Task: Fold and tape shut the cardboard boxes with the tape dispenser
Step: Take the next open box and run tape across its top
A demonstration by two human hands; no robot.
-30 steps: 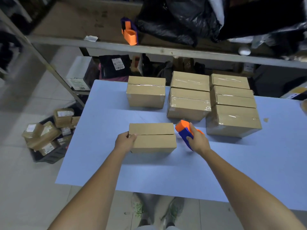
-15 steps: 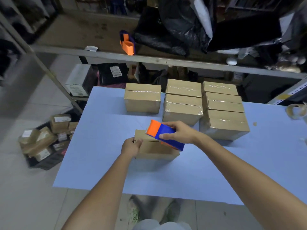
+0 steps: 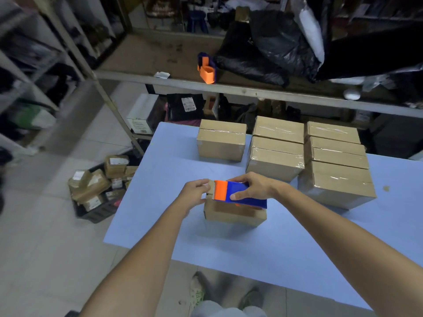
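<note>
1. The open-topped job, a cardboard box point(image 3: 232, 215), sits on the near left part of the blue table point(image 3: 297, 243), its long side running left to right.
2. The right hand point(image 3: 254, 187) grips the tape dispenser point(image 3: 239, 195) from above, thumb on the near side and fingers curled over the far side. The dispenser lies along the top of the box, orange end pointing left, and hides most of the lid.
3. The left hand point(image 3: 194, 191) holds the box's left end, its fingers curled over the top edge just beside the orange end. What lies under the fingertips cannot be made out.
4. Far of the hands stand the taped boxes: a single box point(image 3: 220, 143) at far left, a middle stack point(image 3: 275, 154) and a right stack point(image 3: 336, 170). The middle stack's near corner is just beyond the right hand's knuckles.
5. A small brown scrap point(image 3: 386, 188) lies on the table at the right, well apart from the work.
6. Behind the table runs a metal shelf point(image 3: 229, 87). It bears a second dispenser point(image 3: 206, 70), a white slip point(image 3: 162, 75) and heaped black bags point(image 3: 263, 49).
7. On the floor at left, a dark crate point(image 3: 98, 212) holds labelled parcels point(image 3: 91, 184). A white carton point(image 3: 142, 115) stands under the shelf.
8. Two shoes point(image 3: 199, 292) show below the table's near edge.
</note>
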